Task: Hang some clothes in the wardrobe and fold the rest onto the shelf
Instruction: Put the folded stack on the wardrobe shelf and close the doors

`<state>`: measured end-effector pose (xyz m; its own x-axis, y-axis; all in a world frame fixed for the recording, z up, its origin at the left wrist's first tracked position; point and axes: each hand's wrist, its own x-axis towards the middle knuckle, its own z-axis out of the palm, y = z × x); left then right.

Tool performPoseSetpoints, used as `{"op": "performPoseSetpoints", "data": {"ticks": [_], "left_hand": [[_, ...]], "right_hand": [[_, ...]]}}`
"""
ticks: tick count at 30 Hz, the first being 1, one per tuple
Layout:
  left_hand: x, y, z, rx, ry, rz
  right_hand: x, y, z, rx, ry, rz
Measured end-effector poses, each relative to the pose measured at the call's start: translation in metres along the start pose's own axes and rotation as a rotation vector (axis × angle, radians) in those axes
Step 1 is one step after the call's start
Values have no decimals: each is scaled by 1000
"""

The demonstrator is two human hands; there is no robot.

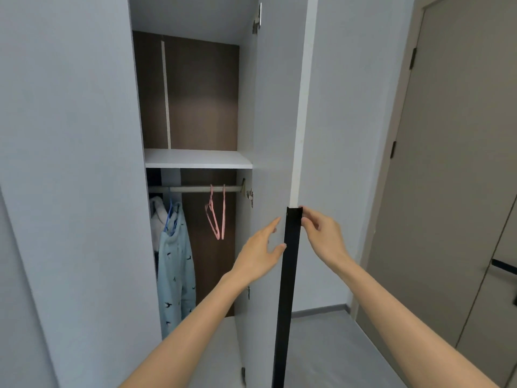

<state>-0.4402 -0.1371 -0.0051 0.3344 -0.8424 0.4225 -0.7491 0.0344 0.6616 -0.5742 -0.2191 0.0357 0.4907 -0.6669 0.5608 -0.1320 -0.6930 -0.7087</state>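
The wardrobe stands open, its right door (pixel 275 130) swung toward me edge-on, with a long black handle strip (pixel 288 275) down the edge. My right hand (pixel 321 233) pinches the top of that strip. My left hand (pixel 263 247) is flat against the door's inner face, fingers straight, thumb touching the strip. Inside, a white shelf (pixel 195 158) sits above a hanging rail (pixel 195 189). A light blue patterned garment (pixel 176 264) hangs on a blue hanger at the left, with a white garment (pixel 156 211) behind it. Two empty pink hangers (pixel 216 217) hang at the right.
The wardrobe's left door (pixel 72 163) fills the left side. A grey-brown room door (pixel 453 177) with a black handle (pixel 503 266) stands at the right. Grey floor (pixel 321 345) shows below, between the wardrobe door and the room door.
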Motion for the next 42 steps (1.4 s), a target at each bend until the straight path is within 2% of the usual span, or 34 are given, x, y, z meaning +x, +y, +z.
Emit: {"op": "performPoseSetpoints", "data": {"ticks": [5,10,19,25,33,39,42], "left_hand": [[-3,-13,-3,3,20,6],[-16,-36,-24,-4,171,-20],[-26,-114,-94,-67,458,-203],[-11,-185,-155,-71,548,-288],[30,-256,-208,53,577,-328],[65,-292,-226,279,716,-445],[79,-307,-233,365,664,-392]], "right_hand": [[3,-6,9,89,-36,-23],[11,-18,46,196,-127,-81],[42,-68,152,278,-390,-146],[83,-88,236,228,-433,-158],[137,-91,320,35,-406,-252],[157,-90,355,73,-459,-194],[167,-85,373,24,-473,-179]]}}
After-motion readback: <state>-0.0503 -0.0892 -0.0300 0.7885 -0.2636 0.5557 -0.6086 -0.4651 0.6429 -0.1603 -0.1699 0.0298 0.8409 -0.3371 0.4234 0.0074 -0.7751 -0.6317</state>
